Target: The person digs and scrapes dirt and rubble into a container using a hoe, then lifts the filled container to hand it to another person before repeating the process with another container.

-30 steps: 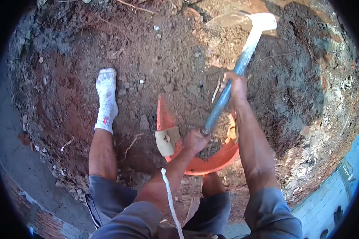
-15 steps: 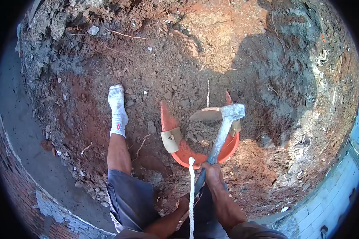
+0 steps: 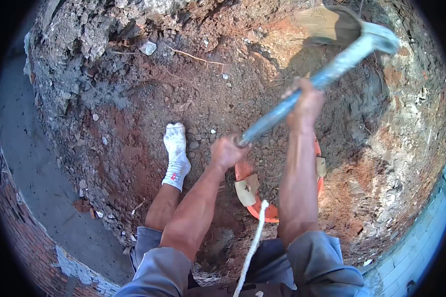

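Observation:
Both hands grip a hoe (image 3: 280,113), raised diagonally in front of me with its wide blade toward the upper right. My left hand (image 3: 229,151) is wrapped round the butt end of the handle. Farther up the shaft, my right hand (image 3: 306,105) is closed round it, a little blurred. Below my right hand, an orange plastic scoop (image 3: 266,213) with tan pads on its sides lies on the soil, partly hidden by my right forearm. A white sock (image 3: 176,148) covers my left foot, which stands on the dirt left of the scoop.
Loose reddish-brown soil (image 3: 134,133) with stones and roots surrounds me and rises into a rough bank at the top. A grey strip (image 3: 39,163) and brick wall (image 3: 22,218) curve along the left. Pale blocks (image 3: 406,257) stand lower right. A white cord (image 3: 252,247) hangs in front.
The hoe has swung up and away to the upper right, from over the scoop. Both hands have risen with it, and my left hand now shows at the handle's end.

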`<state>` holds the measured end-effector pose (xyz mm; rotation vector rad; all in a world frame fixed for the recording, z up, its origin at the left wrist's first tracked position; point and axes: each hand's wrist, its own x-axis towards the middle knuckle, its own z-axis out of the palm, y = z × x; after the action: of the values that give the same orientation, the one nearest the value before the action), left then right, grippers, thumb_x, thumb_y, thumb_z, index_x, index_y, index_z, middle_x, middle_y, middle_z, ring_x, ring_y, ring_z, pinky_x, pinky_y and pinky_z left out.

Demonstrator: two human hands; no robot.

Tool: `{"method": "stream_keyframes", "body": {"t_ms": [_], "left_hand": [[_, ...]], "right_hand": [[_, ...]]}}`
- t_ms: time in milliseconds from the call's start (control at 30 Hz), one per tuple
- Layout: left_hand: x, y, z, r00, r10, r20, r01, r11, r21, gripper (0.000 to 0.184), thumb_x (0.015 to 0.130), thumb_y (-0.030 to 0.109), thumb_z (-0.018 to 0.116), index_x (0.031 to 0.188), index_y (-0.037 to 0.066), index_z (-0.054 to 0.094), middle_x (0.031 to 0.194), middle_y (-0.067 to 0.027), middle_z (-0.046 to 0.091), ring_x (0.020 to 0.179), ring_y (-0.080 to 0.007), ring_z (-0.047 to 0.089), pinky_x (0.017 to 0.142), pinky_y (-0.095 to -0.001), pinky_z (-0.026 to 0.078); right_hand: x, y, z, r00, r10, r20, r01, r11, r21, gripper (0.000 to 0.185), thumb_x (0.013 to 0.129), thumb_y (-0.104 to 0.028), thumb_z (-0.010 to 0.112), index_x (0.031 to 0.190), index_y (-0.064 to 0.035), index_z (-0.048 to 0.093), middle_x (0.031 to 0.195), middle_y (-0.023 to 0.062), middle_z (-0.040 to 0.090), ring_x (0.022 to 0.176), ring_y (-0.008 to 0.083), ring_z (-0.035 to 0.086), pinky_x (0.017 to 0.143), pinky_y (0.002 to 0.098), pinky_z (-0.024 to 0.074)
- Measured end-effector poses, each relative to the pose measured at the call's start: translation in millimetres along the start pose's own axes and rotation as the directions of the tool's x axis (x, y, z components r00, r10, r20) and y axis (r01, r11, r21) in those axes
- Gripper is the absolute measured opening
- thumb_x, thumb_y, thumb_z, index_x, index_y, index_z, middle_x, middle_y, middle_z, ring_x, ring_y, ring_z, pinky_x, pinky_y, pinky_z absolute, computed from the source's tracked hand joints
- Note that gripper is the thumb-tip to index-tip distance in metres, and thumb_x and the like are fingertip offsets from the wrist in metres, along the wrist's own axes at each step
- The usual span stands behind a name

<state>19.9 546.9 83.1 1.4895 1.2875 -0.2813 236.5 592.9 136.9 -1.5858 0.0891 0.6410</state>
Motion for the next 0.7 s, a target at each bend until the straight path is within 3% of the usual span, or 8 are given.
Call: {"method": "stream_keyframes", "body": {"t_ms": [67,133,267,367,433,533,633,700], "left_hand": [[-81,-86,19,0.941,-0.264,-0.212,0.27,0.963,-0.001,0.034,0.074,0.038,0.074,0.086,0.006,0.071,0.079,-0.015,0.071,0.076,-0.0276,0.07,0.07,-0.0394,0.054],[-121,-69,41,0.91,-0.38,-0.165,0.379,0.925,-0.036,0.032,0.075,0.034,0.075,0.086,0.005,0.07,0.075,-0.0141,0.07,0.07,-0.0241,0.069,0.066,-0.0382,0.052],[-132,-5,115,0.891,-0.45,-0.058,0.394,0.831,-0.394,0.039,0.074,0.042,0.076,0.084,0.005,0.068,0.068,-0.0112,0.066,0.065,-0.0213,0.064,0.065,-0.0371,0.05],[-141,21,132,0.905,-0.425,0.012,0.413,0.871,-0.267,0.043,0.075,0.044,0.074,0.092,0.006,0.066,0.077,-0.0141,0.068,0.075,-0.0257,0.068,0.07,-0.0398,0.051],[-162,14,158,0.91,-0.412,0.054,0.412,0.88,-0.238,0.044,0.076,0.047,0.07,0.101,0.012,0.063,0.085,-0.0142,0.069,0.086,-0.0354,0.067,0.079,-0.0456,0.05],[-254,-69,296,0.845,-0.452,0.285,0.533,0.681,-0.501,0.033,0.075,0.035,0.073,0.096,0.011,0.065,0.084,-0.0139,0.069,0.083,-0.029,0.068,0.074,-0.0411,0.052],[-361,-99,375,0.909,-0.391,0.146,0.415,0.809,-0.416,0.03,0.076,0.031,0.074,0.099,0.012,0.068,0.084,-0.0115,0.069,0.081,-0.0252,0.068,0.075,-0.039,0.052],[-328,-18,270,0.916,-0.316,0.248,0.379,0.885,-0.272,0.027,0.074,0.028,0.074,0.094,0.011,0.067,0.084,-0.0121,0.068,0.081,-0.0285,0.067,0.073,-0.0392,0.052]], "right_hand": [[-45,134,0,0.84,0.528,0.128,-0.519,0.849,-0.101,0.008,0.075,-0.001,0.06,0.08,0.0003,0.054,0.057,0.0062,0.048,0.043,0.0197,0.049,0.041,0.0351,0.044],[-62,154,-9,0.682,0.693,0.233,-0.681,0.718,-0.143,0.01,0.074,-0.004,0.062,0.07,-0.006,0.053,0.051,0.0058,0.046,0.039,0.0215,0.047,0.037,0.0368,0.0412],[-31,79,-26,0.711,0.645,0.282,-0.529,0.754,-0.391,0.009,0.071,-0.005,0.065,0.069,-0.0046,0.056,0.055,0.0036,0.049,0.041,0.0179,0.047,0.039,0.0342,0.0392],[-2,90,-64,0.676,0.648,0.352,-0.538,0.76,-0.364,0.009,0.073,-0.01,0.063,0.076,-0.0048,0.057,0.059,0.0037,0.051,0.045,0.0174,0.048,0.042,0.0327,0.0423],[-20,87,-116,0.631,0.684,0.365,-0.628,0.727,-0.276,0.011,0.073,-0.012,0.063,0.077,-0.004,0.057,0.06,0.0035,0.051,0.046,0.017,0.05,0.043,0.0323,0.0451],[-102,79,-230,0.666,0.718,0.199,-0.554,0.656,-0.513,0.013,0.07,-0.011,0.061,0.076,-0.0013,0.054,0.062,0.0094,0.056,0.048,0.0201,0.054,0.049,0.0341,0.048],[-171,39,-287,0.707,0.705,0.054,-0.647,0.675,-0.354,0.019,0.065,0.0,0.059,0.083,-0.0008,0.053,0.063,0.0115,0.056,0.048,0.0218,0.055,0.05,0.0362,0.0501],[-167,1,-297,0.774,0.609,0.172,-0.589,0.793,-0.156,0.023,0.066,0.006,0.054,0.087,-0.0023,0.048,0.062,0.0113,0.055,0.051,0.0214,0.056,0.054,0.0348,0.0506]]}}
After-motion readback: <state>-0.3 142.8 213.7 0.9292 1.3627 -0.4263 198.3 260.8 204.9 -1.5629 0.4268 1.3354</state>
